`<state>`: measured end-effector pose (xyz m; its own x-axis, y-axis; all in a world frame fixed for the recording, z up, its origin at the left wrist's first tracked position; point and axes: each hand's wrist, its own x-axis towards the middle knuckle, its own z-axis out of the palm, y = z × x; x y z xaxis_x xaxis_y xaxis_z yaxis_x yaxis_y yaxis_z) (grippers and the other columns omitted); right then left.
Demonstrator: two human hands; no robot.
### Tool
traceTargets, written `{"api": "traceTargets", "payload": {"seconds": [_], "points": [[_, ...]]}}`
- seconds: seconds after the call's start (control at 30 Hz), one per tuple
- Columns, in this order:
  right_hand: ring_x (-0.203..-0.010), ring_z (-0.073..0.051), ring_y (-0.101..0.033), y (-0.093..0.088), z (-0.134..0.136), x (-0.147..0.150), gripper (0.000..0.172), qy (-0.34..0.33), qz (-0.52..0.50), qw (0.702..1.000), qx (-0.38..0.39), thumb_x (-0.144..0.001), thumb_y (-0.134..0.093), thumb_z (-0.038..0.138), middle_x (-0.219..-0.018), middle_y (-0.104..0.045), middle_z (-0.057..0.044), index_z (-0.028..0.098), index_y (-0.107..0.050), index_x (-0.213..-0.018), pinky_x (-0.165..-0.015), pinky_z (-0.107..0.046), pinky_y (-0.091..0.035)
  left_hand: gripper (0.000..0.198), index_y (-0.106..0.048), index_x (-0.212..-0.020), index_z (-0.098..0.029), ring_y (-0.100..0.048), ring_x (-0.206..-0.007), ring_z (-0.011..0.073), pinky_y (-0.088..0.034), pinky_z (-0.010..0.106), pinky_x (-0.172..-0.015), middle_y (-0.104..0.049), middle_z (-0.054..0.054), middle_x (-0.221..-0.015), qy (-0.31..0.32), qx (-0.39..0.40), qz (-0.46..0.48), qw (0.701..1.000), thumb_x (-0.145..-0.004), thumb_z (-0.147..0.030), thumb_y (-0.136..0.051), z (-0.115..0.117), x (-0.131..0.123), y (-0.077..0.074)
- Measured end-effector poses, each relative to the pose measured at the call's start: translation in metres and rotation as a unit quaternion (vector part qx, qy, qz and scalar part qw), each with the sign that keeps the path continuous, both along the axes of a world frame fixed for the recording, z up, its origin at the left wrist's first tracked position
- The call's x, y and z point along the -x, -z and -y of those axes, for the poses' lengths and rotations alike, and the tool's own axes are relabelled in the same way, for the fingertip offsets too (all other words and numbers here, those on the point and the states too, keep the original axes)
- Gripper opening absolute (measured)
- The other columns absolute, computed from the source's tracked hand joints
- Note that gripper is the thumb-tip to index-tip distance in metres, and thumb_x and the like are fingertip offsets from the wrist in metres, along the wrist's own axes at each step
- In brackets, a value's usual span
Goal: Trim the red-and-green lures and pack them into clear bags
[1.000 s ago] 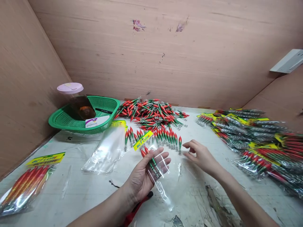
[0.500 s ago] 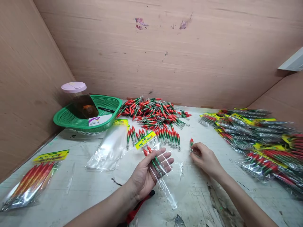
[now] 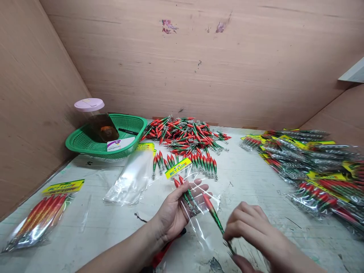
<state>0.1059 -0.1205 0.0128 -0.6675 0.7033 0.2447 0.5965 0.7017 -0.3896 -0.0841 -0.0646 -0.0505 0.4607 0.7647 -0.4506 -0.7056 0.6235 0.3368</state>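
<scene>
A wooden back wall [image 3: 136, 72] rises behind a scuffed white tabletop [image 3: 241, 170]. Filled packets [image 3: 307, 163] sprawl on the right, away from the working middle, probably so they don't mix with loose lures. On the left a green basket [image 3: 92, 152] holds a lidded cup [image 3: 89, 105], perhaps to keep it from tipping or spilling. A loose heap of lures [image 3: 187, 136] sits against the wall, with flat clear bags [image 3: 127, 185] stacked at its left, seemingly for easy reach

The left hand [image 3: 170, 212] is palm up, fingers spread behind a clear bag with a yellow header [image 3: 179, 168], its thumb pressing the bag and two lures [image 3: 188, 195] down, which likely stops them sliding. The right hand [image 3: 250, 227], slightly blurred, pinches a single lure [image 3: 213, 214] by its hooked tail, leaving the body free and pointing at the bag. Between the heap and the left hand stands a neat row of lures [image 3: 203, 165], perhaps lined up for picking singly

That single lure is just right of the bag, tilted, red-nosed, glossy, slim, fading through dark to glittery green, with fine metal hooks behind
</scene>
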Motion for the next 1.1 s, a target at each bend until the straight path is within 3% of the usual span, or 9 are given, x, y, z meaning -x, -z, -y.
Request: {"api": "traceTargets", "payload": {"seconds": [0.2,0.33,0.43,0.5,0.63,0.73,0.93,1.03,1.1], "points": [[-0.079,-0.019,-0.054,0.035,-0.01,0.018,0.021,0.12,-0.043,0.968,-0.216,-0.087,-0.049,0.011,-0.085,-0.068,-0.003,0.02,-0.064,-0.099,-0.078,-0.037,-0.031,0.027,-0.065,-0.102,-0.006,-0.069,-0.091,0.0265,-0.053,0.038,-0.085,-0.072,0.016,-0.098,0.009,-0.027,0.004,1.0,-0.087,-0.025,-0.053,0.003,-0.002,0.0],[-0.092,-0.024,-0.055,0.036,-0.007,0.025,0.023,0.154,-0.037,0.952,-0.262,-0.088,-0.049,0.011,-0.103,-0.068,-0.009,0.016,-0.063,-0.105,-0.083,-0.04,-0.031,0.025,-0.063,-0.105,-0.009,-0.07,-0.09,0.0261,-0.054,0.039,-0.081,-0.072,0.015,-0.104,0.006,-0.016,0.003,1.0,-0.087,-0.024,-0.054,0.003,-0.001,-0.001],[-0.077,-0.019,-0.053,0.029,-0.007,0.031,0.014,0.173,-0.049,0.943,-0.28,-0.087,-0.05,0.009,-0.081,-0.064,-0.007,0.015,-0.063,-0.088,-0.077,-0.038,-0.033,0.028,-0.062,-0.108,-0.007,-0.069,-0.091,0.0269,-0.055,0.038,-0.08,-0.071,0.016,-0.105,0.011,-0.009,0.007,1.0,-0.088,-0.024,-0.054,0.004,-0.002,-0.001],[-0.069,-0.016,-0.049,0.021,-0.012,0.03,0.011,0.169,-0.073,0.951,-0.248,-0.086,-0.054,0.011,-0.071,-0.056,-0.003,0.017,-0.06,-0.078,-0.072,-0.035,-0.034,0.03,-0.062,-0.109,-0.005,-0.069,-0.091,0.0269,-0.055,0.037,-0.078,-0.071,0.017,-0.104,0.01,-0.003,0.005,1.0,-0.088,-0.025,-0.053,0.004,-0.002,-0.001],[-0.071,-0.015,-0.051,0.014,-0.042,0.003,0.008,0.177,-0.191,0.962,-0.081,-0.087,-0.057,0.023,-0.075,-0.054,-0.002,0.02,-0.055,-0.08,-0.064,-0.029,-0.04,0.035,-0.06,-0.111,-0.004,-0.069,-0.093,0.0277,-0.056,0.036,-0.076,-0.07,0.017,-0.107,0.003,0.013,-0.004,1.0,-0.088,-0.028,-0.054,0.004,-0.002,-0.003],[-0.067,-0.015,-0.051,0.031,-0.077,-0.026,0.009,0.245,-0.137,0.958,-0.06,-0.087,-0.054,0.026,-0.076,-0.056,-0.002,0.021,-0.056,-0.08,-0.063,-0.029,-0.043,0.034,-0.06,-0.112,-0.005,-0.069,-0.092,0.0262,-0.056,0.034,-0.075,-0.07,0.017,-0.109,0.001,0.014,-0.01,1.0,-0.087,-0.027,-0.056,0.003,-0.001,-0.004],[-0.064,-0.014,-0.056,0.086,-0.118,-0.035,0.013,0.206,-0.045,0.978,0.005,-0.073,-0.059,0.02,-0.077,-0.059,-0.001,0.019,-0.06,-0.085,-0.058,-0.027,-0.046,0.033,-0.06,-0.113,-0.007,-0.069,-0.093,0.0246,-0.056,0.033,-0.079,-0.069,0.016,-0.11,-0.012,0.017,-0.024,0.999,-0.085,-0.025,-0.058,0.002,0.0,-0.003],[-0.067,-0.016,-0.055,0.093,-0.12,-0.03,0.004,0.209,-0.044,0.977,-0.002,-0.076,-0.054,0.019,-0.074,-0.057,-0.002,0.019,-0.056,-0.079,-0.062,-0.029,-0.046,0.034,-0.061,-0.112,-0.007,-0.069,-0.092,0.025,-0.056,0.033,-0.077,-0.07,0.016,-0.109,-0.017,0.014,-0.032,0.999,-0.084,-0.026,-0.059,0.0,0.0,-0.002],[-0.067,-0.016,-0.054,0.083,-0.113,-0.033,0.003,0.211,-0.05,0.976,-0.005,-0.078,-0.052,0.021,-0.075,-0.057,-0.002,0.019,-0.055,-0.078,-0.062,-0.03,-0.046,0.033,-0.061,-0.111,-0.007,-0.07,-0.09,0.0244,-0.057,0.033,-0.075,-0.07,0.015,-0.107,-0.023,0.018,-0.038,0.999,-0.083,-0.025,-0.06,0.0,-0.001,-0.002]]}}
